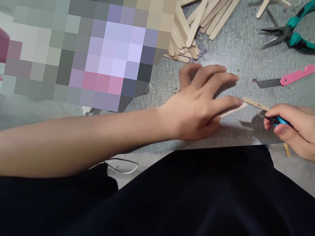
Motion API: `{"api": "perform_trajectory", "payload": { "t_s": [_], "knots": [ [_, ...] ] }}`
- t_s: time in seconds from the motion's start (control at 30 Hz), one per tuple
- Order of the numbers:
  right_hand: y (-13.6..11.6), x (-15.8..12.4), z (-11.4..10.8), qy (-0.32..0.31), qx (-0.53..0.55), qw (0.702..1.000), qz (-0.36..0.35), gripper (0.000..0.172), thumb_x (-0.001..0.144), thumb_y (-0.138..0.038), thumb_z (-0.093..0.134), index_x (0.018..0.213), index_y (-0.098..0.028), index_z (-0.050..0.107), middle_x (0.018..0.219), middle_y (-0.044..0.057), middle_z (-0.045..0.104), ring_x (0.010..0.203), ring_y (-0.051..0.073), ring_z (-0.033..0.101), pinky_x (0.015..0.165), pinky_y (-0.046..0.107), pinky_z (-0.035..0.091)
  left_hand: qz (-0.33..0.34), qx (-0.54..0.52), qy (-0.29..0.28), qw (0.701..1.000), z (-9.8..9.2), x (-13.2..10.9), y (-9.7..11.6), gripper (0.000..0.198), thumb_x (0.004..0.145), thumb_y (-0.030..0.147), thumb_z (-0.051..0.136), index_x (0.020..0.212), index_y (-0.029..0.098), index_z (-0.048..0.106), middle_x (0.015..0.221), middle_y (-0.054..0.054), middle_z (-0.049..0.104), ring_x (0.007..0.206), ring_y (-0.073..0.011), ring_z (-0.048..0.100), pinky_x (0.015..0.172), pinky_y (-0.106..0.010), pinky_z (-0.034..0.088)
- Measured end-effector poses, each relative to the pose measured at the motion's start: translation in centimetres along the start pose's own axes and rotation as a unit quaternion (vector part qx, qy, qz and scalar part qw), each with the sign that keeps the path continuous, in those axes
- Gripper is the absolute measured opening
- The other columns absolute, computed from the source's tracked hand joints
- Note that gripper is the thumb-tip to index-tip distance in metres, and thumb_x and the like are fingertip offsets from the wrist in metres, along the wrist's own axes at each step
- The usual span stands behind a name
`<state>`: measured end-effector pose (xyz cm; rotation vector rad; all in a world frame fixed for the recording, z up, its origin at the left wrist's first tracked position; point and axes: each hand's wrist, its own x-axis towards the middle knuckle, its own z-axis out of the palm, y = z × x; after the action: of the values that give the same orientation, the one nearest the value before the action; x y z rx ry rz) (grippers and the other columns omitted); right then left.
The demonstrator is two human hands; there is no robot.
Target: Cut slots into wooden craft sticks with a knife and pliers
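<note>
We find no readable text, label, brand or number here — not on the pink-handled knife [286, 79] at two o'clock, nor the teal pliers [294, 34] above it — the pixelated patch at ten o'clock yields nothing.

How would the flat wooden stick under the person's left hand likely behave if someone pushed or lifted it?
The wooden stick looks thin and flat, so it is probably light and would slide, not roll, on the mat. The left hand presses it flat, which hints that it shifts easily. Being thin wood, it is likely stiff but may snap if bent.
</note>
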<state>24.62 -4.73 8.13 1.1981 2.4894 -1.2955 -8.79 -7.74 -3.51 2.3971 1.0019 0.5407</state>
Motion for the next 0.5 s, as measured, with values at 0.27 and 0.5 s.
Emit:
{"api": "perform_trajectory", "payload": {
  "t_s": [0.27, 0.5],
  "knots": [
    [0.9, 0.3, 1.7, 0.061, 0.034, 0.996, 0.047, 0.043, 0.123, -0.065, 0.047, 0.130, -0.033, 0.075, 0.164, 0.014, 0.077, 0.137, 0.038, 0.078, 0.111, 0.056, 0.063, -0.040, -0.040, 0.015, 0.998, -0.6, 1.1, -0.1, 0.053, 0.096, 0.025, 0.067, 0.145, 0.034, 0.083, 0.184, -0.008, 0.063, 0.169, -0.0519, 0.049, 0.132, -0.078, 0.036],
    [1.1, -0.8, 1.4, 0.007, 0.038, 0.994, 0.102, 0.046, 0.121, -0.071, 0.051, 0.123, -0.030, 0.072, 0.103, 0.007, 0.084, 0.083, 0.029, 0.078, 0.080, 0.045, 0.056, -0.006, -0.030, -0.012, 0.999, -0.1, 0.9, 0.5, 0.060, 0.089, 0.033, 0.083, 0.149, 0.039, 0.083, 0.182, -0.011, 0.065, 0.174, -0.0582, 0.045, 0.135, -0.090, 0.026]
  ]
}}
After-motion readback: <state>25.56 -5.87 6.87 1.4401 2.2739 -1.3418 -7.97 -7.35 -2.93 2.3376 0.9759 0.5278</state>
